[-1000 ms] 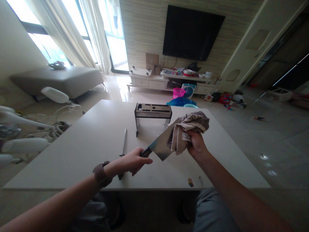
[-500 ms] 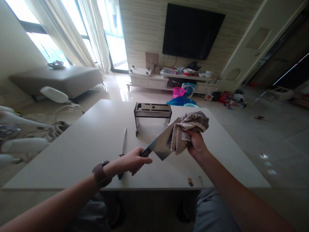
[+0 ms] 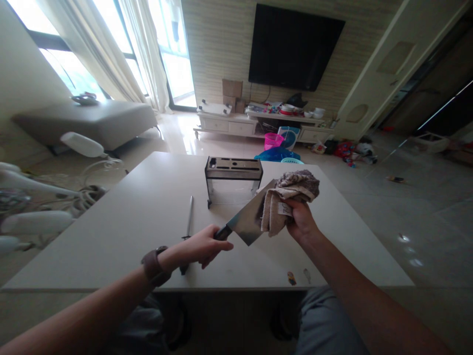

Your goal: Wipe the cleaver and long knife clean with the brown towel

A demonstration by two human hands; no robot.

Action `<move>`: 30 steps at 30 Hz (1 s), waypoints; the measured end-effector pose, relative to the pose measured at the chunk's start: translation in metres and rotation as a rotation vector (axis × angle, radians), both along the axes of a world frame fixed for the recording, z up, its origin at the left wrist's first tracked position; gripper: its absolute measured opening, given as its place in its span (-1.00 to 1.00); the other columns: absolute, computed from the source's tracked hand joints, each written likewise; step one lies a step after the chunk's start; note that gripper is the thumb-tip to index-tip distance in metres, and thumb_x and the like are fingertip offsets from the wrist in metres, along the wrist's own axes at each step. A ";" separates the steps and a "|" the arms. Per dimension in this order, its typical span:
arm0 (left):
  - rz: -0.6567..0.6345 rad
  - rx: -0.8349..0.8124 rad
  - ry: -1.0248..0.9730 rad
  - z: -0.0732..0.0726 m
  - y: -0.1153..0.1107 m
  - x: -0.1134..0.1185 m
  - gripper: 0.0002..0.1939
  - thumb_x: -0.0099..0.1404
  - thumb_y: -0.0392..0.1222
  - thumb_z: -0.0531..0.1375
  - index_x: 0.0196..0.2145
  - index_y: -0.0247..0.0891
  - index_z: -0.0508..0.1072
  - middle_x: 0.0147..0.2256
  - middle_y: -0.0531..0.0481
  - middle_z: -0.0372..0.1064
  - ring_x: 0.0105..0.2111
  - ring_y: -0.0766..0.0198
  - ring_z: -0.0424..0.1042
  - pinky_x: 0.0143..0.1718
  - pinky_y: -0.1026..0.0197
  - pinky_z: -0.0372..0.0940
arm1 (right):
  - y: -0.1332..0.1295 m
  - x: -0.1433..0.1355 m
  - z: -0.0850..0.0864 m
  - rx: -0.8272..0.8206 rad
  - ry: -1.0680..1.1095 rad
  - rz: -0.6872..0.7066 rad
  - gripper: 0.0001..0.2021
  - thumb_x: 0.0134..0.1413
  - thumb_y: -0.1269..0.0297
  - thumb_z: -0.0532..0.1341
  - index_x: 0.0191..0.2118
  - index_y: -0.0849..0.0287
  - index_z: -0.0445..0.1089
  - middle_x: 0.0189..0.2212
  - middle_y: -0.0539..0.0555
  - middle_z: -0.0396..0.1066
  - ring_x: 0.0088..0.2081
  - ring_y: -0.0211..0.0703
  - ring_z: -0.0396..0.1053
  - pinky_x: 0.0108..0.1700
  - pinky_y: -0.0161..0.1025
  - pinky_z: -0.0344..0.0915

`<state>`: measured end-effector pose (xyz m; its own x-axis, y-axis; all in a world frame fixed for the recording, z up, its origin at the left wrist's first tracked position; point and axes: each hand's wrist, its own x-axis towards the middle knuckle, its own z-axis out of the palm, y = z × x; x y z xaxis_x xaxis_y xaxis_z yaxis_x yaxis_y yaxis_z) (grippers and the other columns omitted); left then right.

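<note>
My left hand (image 3: 209,245) is closed on the black handle of a broad-bladed cleaver (image 3: 247,221), held above the white table. A crumpled grey and beige cloth (image 3: 291,192) is gripped in my right hand (image 3: 302,219). The cloth lies against the far part of the blade and hides its end. Behind the cleaver stands a knife block (image 3: 233,170) with slots in its metal top and clear sides. A sharpening rod (image 3: 190,214) lies on the table, its dark handle partly hidden beneath my left hand.
The white table (image 3: 148,197) spans the view before me. A small figure sticker (image 3: 291,278) and a small clear item (image 3: 307,275) are near its front edge. Beyond the table are a blue bag (image 3: 275,155) and a pink basket (image 3: 273,141).
</note>
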<state>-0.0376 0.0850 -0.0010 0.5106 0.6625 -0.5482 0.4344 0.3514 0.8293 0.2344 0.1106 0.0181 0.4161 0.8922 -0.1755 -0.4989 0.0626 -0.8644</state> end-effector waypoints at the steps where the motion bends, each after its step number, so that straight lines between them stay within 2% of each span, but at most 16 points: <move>1: -0.001 0.001 0.002 0.000 0.000 0.000 -0.55 0.15 0.09 0.37 -0.37 -0.14 0.17 -0.73 0.25 0.17 -0.76 0.35 0.17 -0.74 0.33 0.09 | 0.000 0.001 0.000 0.003 0.000 0.005 -0.71 -0.43 0.47 0.47 -0.40 0.13 0.56 -0.43 -0.05 0.62 -0.43 -0.16 0.53 -0.38 -0.27 0.49; 8: 0.005 -0.006 0.017 0.001 0.000 0.000 -0.56 0.16 0.08 0.37 -0.35 -0.14 0.18 -0.72 0.23 0.19 -0.75 0.35 0.19 -0.74 0.34 0.08 | 0.001 0.003 -0.004 0.020 -0.017 0.023 -0.70 -0.40 0.46 0.48 -0.37 0.15 0.56 -0.40 -0.03 0.64 -0.42 -0.16 0.55 -0.35 -0.27 0.51; 23: -0.010 -0.007 0.017 0.002 0.000 0.000 -0.60 0.21 0.06 0.34 -0.34 -0.15 0.19 -0.72 0.23 0.20 -0.74 0.36 0.19 -0.73 0.35 0.10 | -0.001 -0.002 0.005 -0.026 0.011 -0.006 -0.73 -0.45 0.47 0.45 -0.44 0.14 0.55 -0.47 -0.07 0.61 -0.45 -0.20 0.51 -0.39 -0.30 0.49; 30: -0.026 0.000 0.017 0.001 0.001 0.000 -0.61 0.20 0.04 0.33 -0.35 -0.15 0.17 -0.73 0.23 0.20 -0.75 0.37 0.19 -0.74 0.35 0.09 | 0.001 0.000 0.000 -0.018 0.000 0.014 -0.71 -0.44 0.46 0.47 -0.40 0.14 0.56 -0.43 -0.05 0.62 -0.43 -0.19 0.52 -0.38 -0.29 0.49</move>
<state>-0.0375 0.0860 0.0002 0.5183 0.6488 -0.5572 0.4577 0.3399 0.8215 0.2347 0.1112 0.0181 0.4034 0.8948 -0.1915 -0.5000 0.0403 -0.8651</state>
